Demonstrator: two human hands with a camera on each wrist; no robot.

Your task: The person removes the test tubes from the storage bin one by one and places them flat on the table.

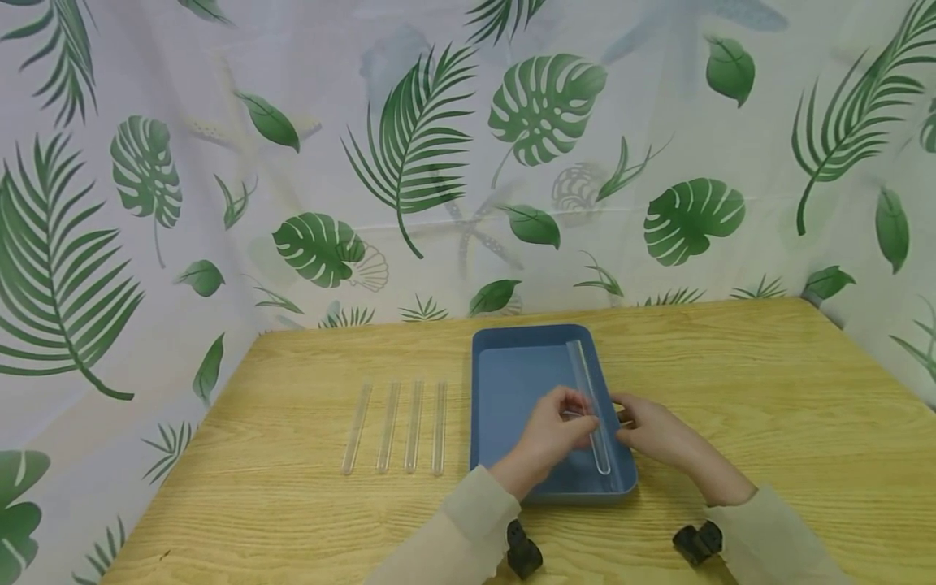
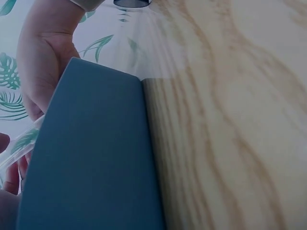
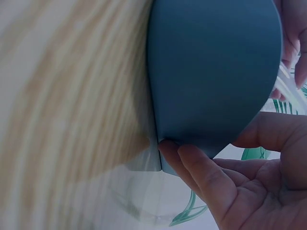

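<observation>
In the head view my left hand point(image 1: 552, 431) pinches a clear glass test tube point(image 1: 601, 457) between thumb and fingers, over the right side of a blue tray point(image 1: 504, 390). The tube runs lengthwise along the tray's right wall; whether it touches the floor I cannot tell. My right hand point(image 1: 654, 431) holds the tray's right side from outside. In the right wrist view, its fingers point(image 3: 211, 175) press low on the tray's outer wall point(image 3: 211, 72), with the thumb up by the rim. The left wrist view catches part of the tube point(image 2: 24, 143) behind the tray wall point(image 2: 96, 143).
Several more clear test tubes point(image 1: 412, 426) lie side by side on the wood-grain table point(image 1: 292, 504), left of the tray. A white cloth with green leaf prints point(image 1: 439, 309) hangs behind and beside the table. Black wrist cameras point(image 1: 522, 552) sit below both sleeves.
</observation>
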